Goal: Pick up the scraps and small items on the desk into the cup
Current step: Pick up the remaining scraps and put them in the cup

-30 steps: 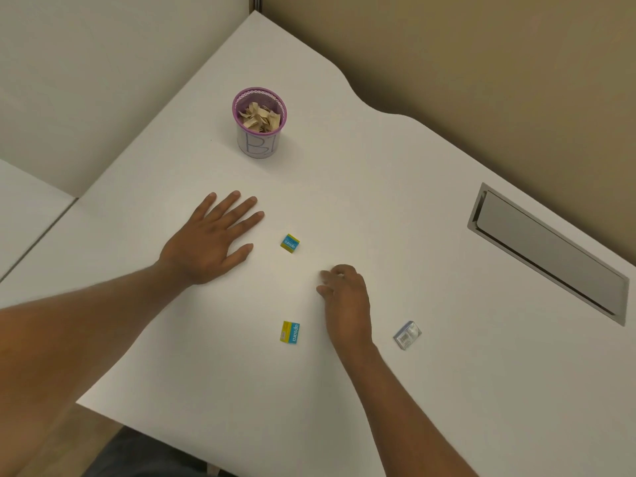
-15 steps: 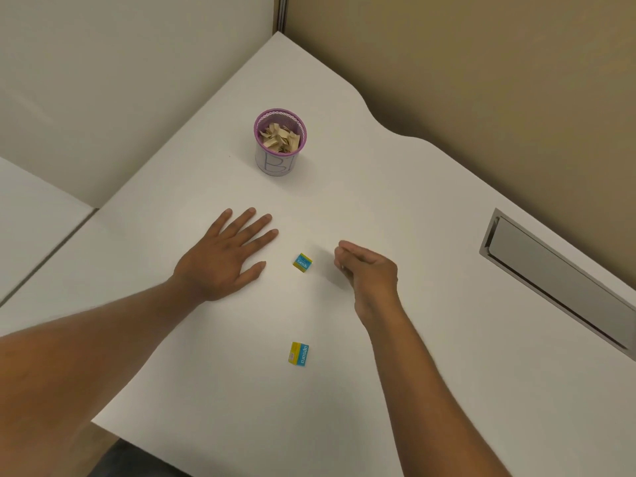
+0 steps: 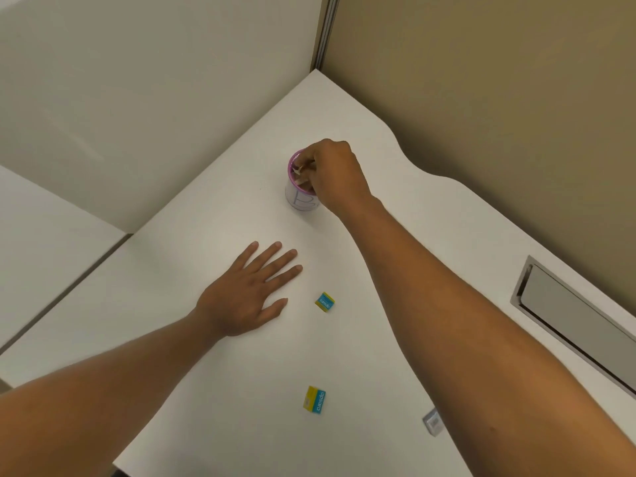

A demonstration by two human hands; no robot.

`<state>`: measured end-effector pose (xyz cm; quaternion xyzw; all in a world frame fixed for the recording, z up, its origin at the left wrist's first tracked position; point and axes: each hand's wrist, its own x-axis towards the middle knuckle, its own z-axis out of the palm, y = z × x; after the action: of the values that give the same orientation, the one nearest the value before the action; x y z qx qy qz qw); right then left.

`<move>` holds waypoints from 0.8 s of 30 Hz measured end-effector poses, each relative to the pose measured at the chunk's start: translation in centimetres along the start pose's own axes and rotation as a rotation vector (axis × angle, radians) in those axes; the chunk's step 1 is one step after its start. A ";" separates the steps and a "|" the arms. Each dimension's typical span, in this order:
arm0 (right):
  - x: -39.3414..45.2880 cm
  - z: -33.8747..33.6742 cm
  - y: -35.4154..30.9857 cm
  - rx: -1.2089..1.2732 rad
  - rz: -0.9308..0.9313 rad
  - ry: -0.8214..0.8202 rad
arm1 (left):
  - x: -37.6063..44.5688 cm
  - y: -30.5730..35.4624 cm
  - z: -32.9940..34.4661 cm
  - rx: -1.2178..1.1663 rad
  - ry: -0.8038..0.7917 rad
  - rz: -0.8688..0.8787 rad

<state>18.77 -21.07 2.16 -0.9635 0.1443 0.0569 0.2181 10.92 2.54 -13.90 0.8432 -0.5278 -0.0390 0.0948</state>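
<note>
A white cup (image 3: 303, 201) with a purple rim stands near the desk's far corner, with tan paper scraps inside. My right hand (image 3: 335, 170) hovers over its mouth and hides most of the opening. Its fingers are bunched, and a pale paper scrap (image 3: 298, 170) shows at the fingertips. My left hand (image 3: 246, 294) lies flat on the white desk (image 3: 213, 366) with fingers spread and nothing in it. Two small blue-and-yellow boxes lie on the desk, one (image 3: 325, 301) beside my left hand, the other (image 3: 315, 400) nearer to me. A small clear item (image 3: 433, 421) peeks out under my right forearm.
A grey metal cable hatch (image 3: 578, 318) is set into the desk at the right. Partition walls close off the back and left sides. The desk's curved front edge runs along the bottom left.
My right hand has left the middle of the desk, fingers pinched, and now sits over the cup. My left hand has stayed flat. The view has tilted upward.
</note>
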 end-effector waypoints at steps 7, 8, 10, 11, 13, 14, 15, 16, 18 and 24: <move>0.3 -1.9 -0.2 -0.015 -0.004 -0.042 | 0.0 -0.1 -0.1 -0.012 -0.014 0.003; -0.3 -2.5 0.0 0.018 0.015 0.018 | 0.0 0.0 -0.1 -0.013 -0.017 0.004; -2.8 -3.2 0.7 0.119 0.077 0.149 | 0.0 -0.1 -0.3 -0.016 -0.023 0.005; -4.6 -3.3 1.3 0.180 0.115 0.195 | 0.0 -0.1 -0.4 -0.017 -0.028 0.006; -9.2 -2.2 2.5 0.251 0.196 0.230 | 0.0 0.0 -0.6 -0.017 -0.033 0.007; -11.8 -1.2 3.1 0.264 0.240 0.216 | 0.0 0.1 -0.7 -0.015 -0.033 0.006; -14.5 0.1 3.7 0.277 0.290 0.188 | 0.0 0.2 -0.7 -0.013 -0.033 0.006; -17.2 1.5 4.2 0.300 0.349 0.152 | 0.0 0.2 -0.8 -0.012 -0.033 0.006; -22.3 4.5 5.0 0.335 0.479 0.069 | 0.0 0.2 -1.0 -0.015 -0.040 0.009; -32.3 11.4 4.1 0.286 0.636 -0.110 | 0.0 1.6 -2.7 0.055 -0.127 -0.002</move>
<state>-13.73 -11.49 -4.14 -0.8256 0.4315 0.1529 0.3299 9.98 2.18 -10.99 0.8417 -0.5329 -0.0780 0.0382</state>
